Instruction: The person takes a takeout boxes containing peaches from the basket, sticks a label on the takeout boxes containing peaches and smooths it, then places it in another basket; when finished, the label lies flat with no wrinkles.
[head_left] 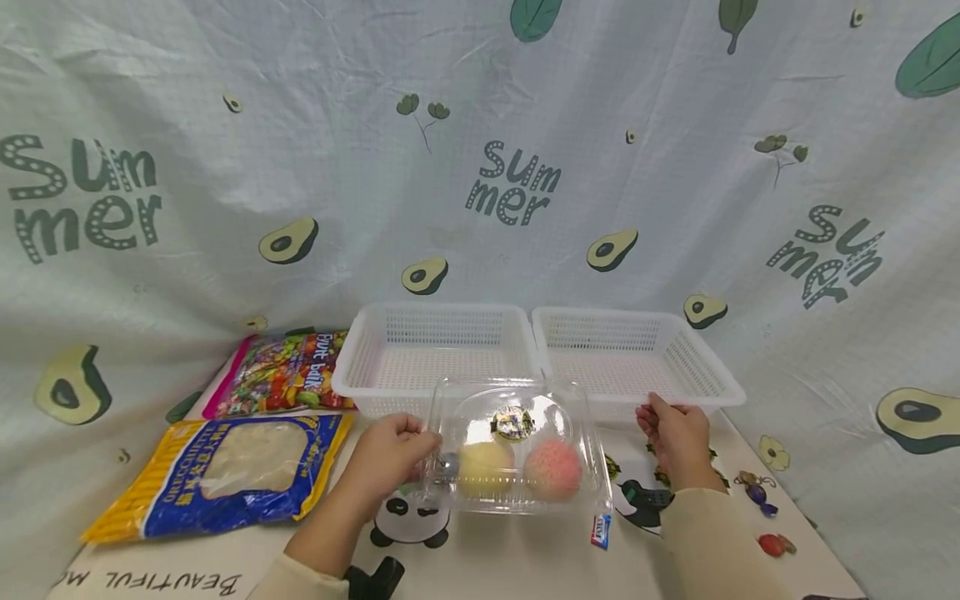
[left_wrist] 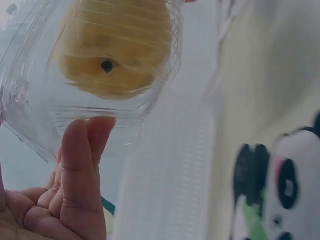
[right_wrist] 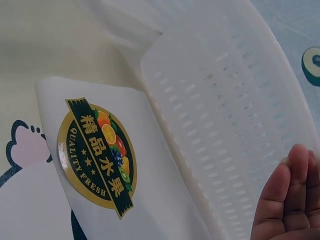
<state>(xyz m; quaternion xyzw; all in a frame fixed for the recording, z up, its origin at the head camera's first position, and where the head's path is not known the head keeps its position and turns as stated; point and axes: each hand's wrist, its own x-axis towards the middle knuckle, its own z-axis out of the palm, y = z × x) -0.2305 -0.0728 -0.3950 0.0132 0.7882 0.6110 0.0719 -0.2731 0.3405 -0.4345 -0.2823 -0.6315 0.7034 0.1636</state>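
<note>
A clear plastic clamshell box (head_left: 517, 492) lies on the table in front of two white baskets. Inside it are a yellow fruit (head_left: 485, 467) and a pink peach (head_left: 552, 468), and a round fruit sticker (head_left: 513, 423) is on the lid. My left hand (head_left: 401, 454) grips the box's left edge. In the left wrist view its fingers (left_wrist: 80, 165) lie against the clear wall (left_wrist: 30, 115) below the yellow fruit (left_wrist: 117, 50). My right hand (head_left: 671, 425) is at the front rim of the right basket (head_left: 720, 387), right of the box. Its fingers (right_wrist: 292, 200) are straight beside the basket wall (right_wrist: 220, 100) and hold nothing.
The left basket (head_left: 360, 367) stands beside the right one; both hold nothing. A colourful candy bag (head_left: 281, 375) and a blue-and-yellow bag (head_left: 225, 475) lie at the left. A small wrapper (head_left: 601, 530) and loose sweets (head_left: 753, 492) lie at the right. An avocado-print cloth hangs behind.
</note>
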